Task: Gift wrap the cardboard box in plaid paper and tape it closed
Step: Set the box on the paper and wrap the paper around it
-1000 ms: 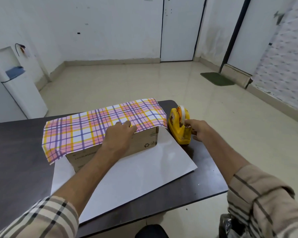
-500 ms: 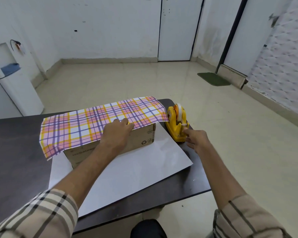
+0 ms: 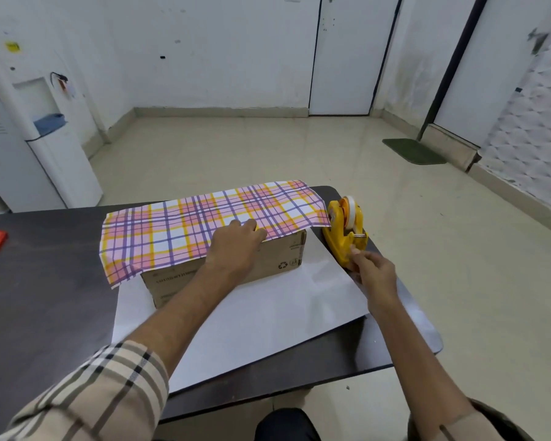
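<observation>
The left hand (image 3: 233,249), grip flat, pins pink-and-purple plaid paper (image 3: 178,230) on the brown cardboard box (image 3: 277,259). The yellow tape dispenser (image 3: 341,237) stands just right of it, at the right hand (image 3: 374,275), whose grip is pinched; on tape or not, I cannot tell.

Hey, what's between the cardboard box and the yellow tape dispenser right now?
Nothing but a strip of the white paper, in the head view; a corner of the plaid paper overhangs it.

Water dispenser (image 3: 61,160); green doormat (image 3: 414,151)
</observation>
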